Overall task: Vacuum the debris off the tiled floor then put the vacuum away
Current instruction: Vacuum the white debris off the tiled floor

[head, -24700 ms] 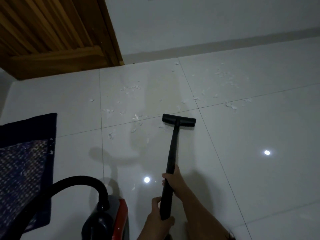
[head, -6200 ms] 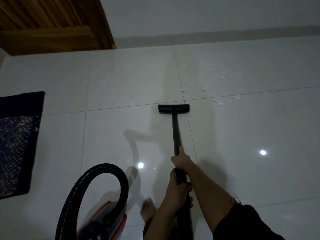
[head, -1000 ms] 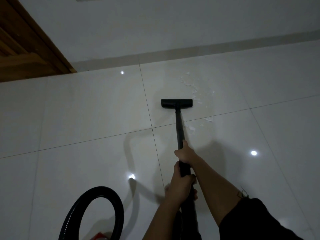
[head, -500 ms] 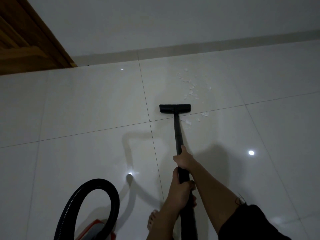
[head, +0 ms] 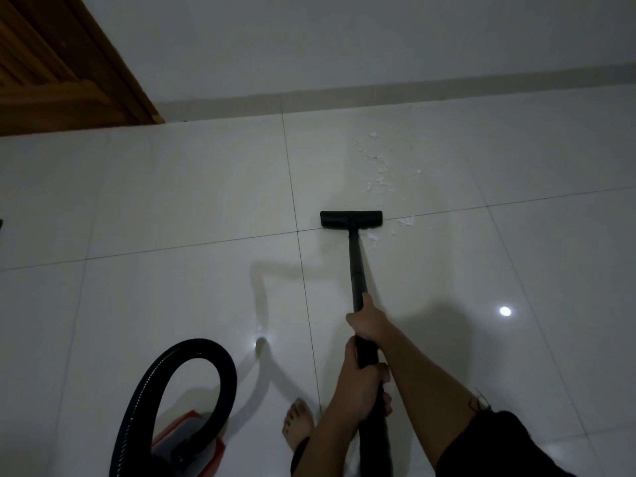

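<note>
I hold the black vacuum wand with both hands. My right hand grips the tube higher up. My left hand grips it lower, near where the tube widens. The flat black nozzle lies on the white tiled floor at a grout line. White debris is scattered just beyond the nozzle, and a few bits lie at its right end. The red vacuum body sits at the bottom left with its black hose looping up.
A wooden door stands at the top left. The white wall and its grey skirting run across the back. My bare foot is on the tile between the vacuum body and the wand.
The nozzle has been drawn back toward me, from amid the debris to the grout line, leaving a patch of bits beyond it. The vacuum body and my foot have come into view.
</note>
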Motion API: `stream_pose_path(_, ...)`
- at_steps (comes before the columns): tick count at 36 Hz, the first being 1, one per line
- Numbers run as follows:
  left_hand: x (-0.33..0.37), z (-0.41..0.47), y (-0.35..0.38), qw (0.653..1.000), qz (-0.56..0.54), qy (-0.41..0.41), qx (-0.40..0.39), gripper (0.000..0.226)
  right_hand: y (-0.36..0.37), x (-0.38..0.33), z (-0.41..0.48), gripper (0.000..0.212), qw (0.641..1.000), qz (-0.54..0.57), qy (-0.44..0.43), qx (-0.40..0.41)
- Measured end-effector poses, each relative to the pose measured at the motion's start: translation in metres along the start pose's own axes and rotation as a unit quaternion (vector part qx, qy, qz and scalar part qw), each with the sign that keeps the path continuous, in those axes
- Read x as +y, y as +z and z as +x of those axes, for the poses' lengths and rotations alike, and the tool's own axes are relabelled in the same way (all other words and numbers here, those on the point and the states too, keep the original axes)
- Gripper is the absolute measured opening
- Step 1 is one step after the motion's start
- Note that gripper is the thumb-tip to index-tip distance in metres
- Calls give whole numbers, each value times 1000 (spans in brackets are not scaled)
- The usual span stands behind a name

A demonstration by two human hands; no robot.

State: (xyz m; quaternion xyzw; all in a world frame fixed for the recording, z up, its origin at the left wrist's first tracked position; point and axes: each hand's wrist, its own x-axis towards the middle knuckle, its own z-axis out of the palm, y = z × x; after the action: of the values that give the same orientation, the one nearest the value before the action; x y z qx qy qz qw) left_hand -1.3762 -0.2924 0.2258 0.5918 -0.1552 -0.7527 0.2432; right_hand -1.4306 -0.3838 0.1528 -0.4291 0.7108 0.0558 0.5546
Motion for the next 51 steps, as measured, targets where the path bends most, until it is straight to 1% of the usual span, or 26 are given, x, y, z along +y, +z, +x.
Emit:
stream_pose_path(13,-26,-20,24,1000,-1,18,17,49,-1,30,-20,73,1000,-11,-10,-6)
stream_pose_path(17,-36,-24,32,1000,-6,20,21,50,-1,41,-25,73,1000,-15,-11,-7)
stream_pose_path(25,-56,-31,42,1000,-17,0,23,50,1,65,-36,73,1000,-24,1,-16)
stream_pose_path(33,-69,-42,38,1000,3,-8,4,51,14,80,-43,73,999,-13,19,-28)
stream_pose_path(37,-70,-43,36,1000,10,-1,-3,56,17,82,-45,74,999,-4,18,-26)
stream_pose_path(51,-75,-32,41,998,47,10,-36,47,5,95,-40,75,999,21,29,-7)
